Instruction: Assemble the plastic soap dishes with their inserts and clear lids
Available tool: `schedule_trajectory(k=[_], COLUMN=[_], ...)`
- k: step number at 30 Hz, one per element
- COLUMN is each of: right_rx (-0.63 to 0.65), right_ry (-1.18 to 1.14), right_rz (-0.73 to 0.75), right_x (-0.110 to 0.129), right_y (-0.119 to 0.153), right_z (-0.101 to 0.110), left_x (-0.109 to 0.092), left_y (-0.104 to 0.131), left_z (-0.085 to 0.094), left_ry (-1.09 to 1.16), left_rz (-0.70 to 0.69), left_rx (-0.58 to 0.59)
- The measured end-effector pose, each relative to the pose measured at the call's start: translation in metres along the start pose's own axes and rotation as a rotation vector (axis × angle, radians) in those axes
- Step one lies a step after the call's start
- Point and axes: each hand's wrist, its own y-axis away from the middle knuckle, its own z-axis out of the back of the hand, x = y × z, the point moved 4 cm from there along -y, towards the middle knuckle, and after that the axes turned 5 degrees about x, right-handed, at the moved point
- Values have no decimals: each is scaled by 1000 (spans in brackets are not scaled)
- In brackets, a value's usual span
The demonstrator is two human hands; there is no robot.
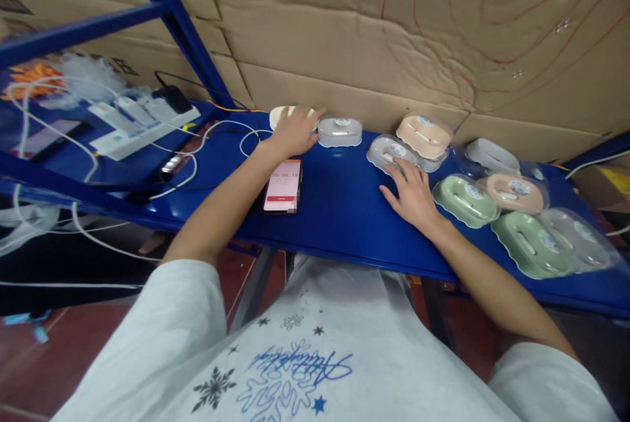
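Shirt (315,337) nearest, a lidded box (382,146) lies partly under the right grip (413,195).

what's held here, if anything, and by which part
No clear hold shows. The left hand lies over the cream oval piece, its grip hidden; the right hand is at the near edge of a grey lidded box, not closed around it.

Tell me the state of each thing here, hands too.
Left hand: open, over the cream dish
Cream dish: partly hidden
Right hand: spread open, over the edge of a lidded grey box
Phone: screen lit
Power strip: plugs inserted
Green boxes: lidded
Peach boxes: lidded
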Motion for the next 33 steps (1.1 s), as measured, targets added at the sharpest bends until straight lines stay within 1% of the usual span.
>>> schedule_trajectory(k=[2,4,6,8,10,11,12,14,16,17,19,21,23,24,25,26,27,28,29,30,31,32,33], right_rx=[10,30,56,79,88,83,68,27,-3,-5,12,42,58,55,38,14,-6,-26,-4,45,130,224,319], right_ry=[-25,-63,-96,-113,-113,-109,-106,-105,-117,-127,-144,-147,-124,-101,-68,-22,37,108,192,280,351,408,441], right_rz=[-10,1,27,51,62,63,64,73,97,114,160,218,271,275,243,171,57,-100,-268,-448,-587,-695,-723], right_x=[-5,-10,-15,-17,-17,-16,-13,-6,5,11,23,33,35,31,22,7,-14,-40,-68,-98,-126,-151,-171], right_y=[-2,-5,-7,-9,-8,-8,-7,-6,-5,-4,-2,0,2,1,0,-3,-7,-11,-15,-18,-20,-23,-26], right_z=[-1,-4,-7,-9,-8,-7,-4,3,10,12,14,16,22,29,38,50,63,78,90,101,109,113,114], left_x=[18,33,44,50,51,47,41,20,-12,-30,-67,-99,-121,-127,-130,-131,-129,-126,-120,-114,-108,-102,-97], left_y=[4,9,14,18,22,24,26,32,40,45,56,67,75,78,80,81,81,79,77,75,72,70,68], left_z=[1,0,0,5,12,15,19,26,28,25,15,2,-12,-16,-19,-20,-18,-16,-12,-9,-6,-4,-3], left_ry=[-39,-55,-20,31,67,98,149,295,418,440,439,438,417,410,411,422,439,455,460,450,425,394,364], left_rz=[117,188,196,184,164,136,88,-63,-245,-321,-476,-583,-667,-696,-720,-739,-747,-744,-724,-688,-644,-601,-567], left_rx=[-17,10,4,-31,-56,-67,-81,-107,-97,-72,2,65,151,179,199,209,209,202,187,169,158,162,185])
